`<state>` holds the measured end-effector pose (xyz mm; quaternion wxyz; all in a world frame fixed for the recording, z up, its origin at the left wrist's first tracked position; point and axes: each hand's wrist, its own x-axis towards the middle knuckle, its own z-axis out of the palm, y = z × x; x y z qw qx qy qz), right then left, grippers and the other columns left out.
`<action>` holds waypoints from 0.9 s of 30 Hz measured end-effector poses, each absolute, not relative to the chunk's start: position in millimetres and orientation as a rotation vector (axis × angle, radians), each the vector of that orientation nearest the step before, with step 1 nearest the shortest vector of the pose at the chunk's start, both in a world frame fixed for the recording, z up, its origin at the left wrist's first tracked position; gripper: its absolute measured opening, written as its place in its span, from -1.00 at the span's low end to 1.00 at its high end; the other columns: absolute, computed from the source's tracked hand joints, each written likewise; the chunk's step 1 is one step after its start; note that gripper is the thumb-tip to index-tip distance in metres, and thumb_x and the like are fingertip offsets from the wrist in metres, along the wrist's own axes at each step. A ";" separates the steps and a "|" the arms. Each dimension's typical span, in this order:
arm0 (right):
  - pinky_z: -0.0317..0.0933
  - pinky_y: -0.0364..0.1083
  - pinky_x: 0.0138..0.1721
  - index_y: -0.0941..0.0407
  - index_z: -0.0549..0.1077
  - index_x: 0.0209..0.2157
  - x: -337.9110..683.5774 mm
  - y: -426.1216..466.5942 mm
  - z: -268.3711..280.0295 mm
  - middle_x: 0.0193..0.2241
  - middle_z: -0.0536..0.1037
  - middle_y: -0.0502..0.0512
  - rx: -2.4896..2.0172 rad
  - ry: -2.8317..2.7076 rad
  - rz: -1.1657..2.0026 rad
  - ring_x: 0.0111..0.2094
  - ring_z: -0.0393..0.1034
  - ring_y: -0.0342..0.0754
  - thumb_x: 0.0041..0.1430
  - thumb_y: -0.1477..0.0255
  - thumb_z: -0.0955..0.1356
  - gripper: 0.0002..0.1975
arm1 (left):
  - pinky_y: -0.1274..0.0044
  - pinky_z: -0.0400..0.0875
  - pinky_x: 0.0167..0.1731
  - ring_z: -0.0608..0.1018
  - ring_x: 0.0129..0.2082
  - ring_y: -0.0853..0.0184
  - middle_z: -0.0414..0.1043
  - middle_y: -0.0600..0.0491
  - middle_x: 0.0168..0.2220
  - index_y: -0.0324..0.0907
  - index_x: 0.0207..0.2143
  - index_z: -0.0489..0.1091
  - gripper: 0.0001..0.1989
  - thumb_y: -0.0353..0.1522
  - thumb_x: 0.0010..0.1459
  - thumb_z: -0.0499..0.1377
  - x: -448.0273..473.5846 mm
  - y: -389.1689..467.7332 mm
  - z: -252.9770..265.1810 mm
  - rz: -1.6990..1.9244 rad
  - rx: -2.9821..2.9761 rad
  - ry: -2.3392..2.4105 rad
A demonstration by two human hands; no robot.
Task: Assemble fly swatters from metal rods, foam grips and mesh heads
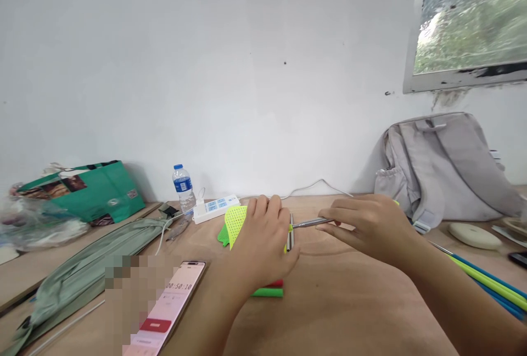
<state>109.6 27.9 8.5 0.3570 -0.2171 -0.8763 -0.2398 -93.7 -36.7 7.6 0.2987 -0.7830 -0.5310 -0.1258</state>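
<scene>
My left hand [265, 240] is closed around a yellow perforated fly swatter head [235, 223], pressing it near the wooden table. From beside its fingertips a silver metal rod [307, 223] runs rightward. My right hand [366, 229] pinches the far end of this rod between thumb and fingers. A green perforated piece [223, 235] lies partly under the yellow one. Behind the left fingers, more thin metal rods [290, 240] rest on the table. Below the left palm, the ends of a red piece [276, 284] and a green piece [267, 292] stick out.
A phone [173, 306] lies at the front left. A water bottle [183, 188] and a power strip [216, 209] stand by the wall. Left are a green bag [99, 191] and grey-green cloth bag [94, 257]. Right are a backpack [448, 169] and coloured rods [489, 282].
</scene>
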 end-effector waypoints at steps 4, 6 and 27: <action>-0.12 -0.14 -0.56 0.05 0.48 -0.41 106.4 25.3 7.5 -0.62 0.42 -0.06 -0.528 -2.214 -0.758 -0.60 0.24 -0.23 0.20 0.30 0.22 -0.74 | 0.30 0.13 -0.30 0.18 -0.31 0.16 0.13 -0.03 -0.35 -0.16 -0.46 0.15 -0.87 -0.38 -0.11 0.09 -91.0 -36.3 7.6 -0.337 -2.079 -1.462; -0.14 -0.14 -0.57 0.07 0.47 -0.43 104.0 22.0 8.3 -0.64 0.41 -0.06 -0.522 -2.191 -0.786 -0.61 0.23 -0.23 0.21 0.30 0.21 -0.73 | 0.31 0.13 -0.32 0.17 -0.32 0.16 0.13 -0.03 -0.36 -0.16 -0.48 0.14 -0.87 -0.42 -0.14 0.08 -92.0 -35.7 8.1 -0.333 -2.075 -1.457; 0.04 -0.16 -0.53 0.03 0.42 -0.39 110.1 9.5 19.4 -0.48 0.53 -0.02 -0.822 -2.561 -0.197 -0.51 0.36 -0.11 0.21 0.16 0.14 -0.66 | 0.38 0.09 -0.31 0.23 -0.36 0.28 0.26 0.06 -0.38 -0.16 -0.40 0.27 -0.74 -0.25 0.23 -0.11 -88.6 -44.0 16.7 -0.352 -2.300 -1.229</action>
